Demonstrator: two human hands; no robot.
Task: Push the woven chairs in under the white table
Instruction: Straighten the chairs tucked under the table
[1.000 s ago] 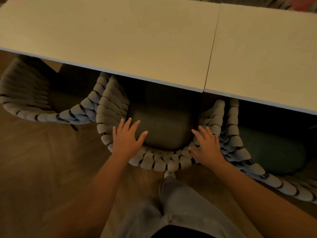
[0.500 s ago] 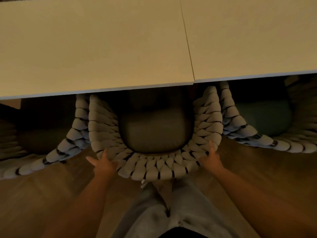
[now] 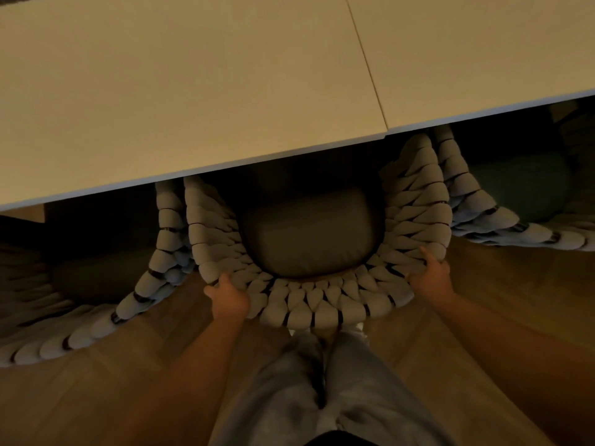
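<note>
At the far left, a grey woven rope chair [image 3: 96,320] curves out from under the counter, its back rim lying over the brown wooden floor [image 3: 80,397], its seat mostly in shadow. Just beside it, touching or nearly touching along the arm, stands the middle grey woven rope chair with a dark rounded seat cushion [image 3: 309,233]; the front of its seat sits under the edge of the pale white counter [image 3: 193,91], while the curved back sticks out toward me.

My left hand [image 3: 229,297] is clamped on the left part of that chair's back rim, thumb on top of the weave and the fingers curled under where I cannot see them. My legs in light grey trousers [image 3: 322,397] stand right behind the middle of the chair back.

My right hand [image 3: 429,272] grips the right part of the same rim, thumb lying over the braids, the fingers wrapped around the outside and hidden.

Farther right, a third grey woven rope chair with a dark green cushion [image 3: 502,220] is pressed against the middle chair's arm, its seat largely under the counter and its back rim trailing off to the right edge. A thin seam splits the counter top into two panels above the middle chair.
</note>
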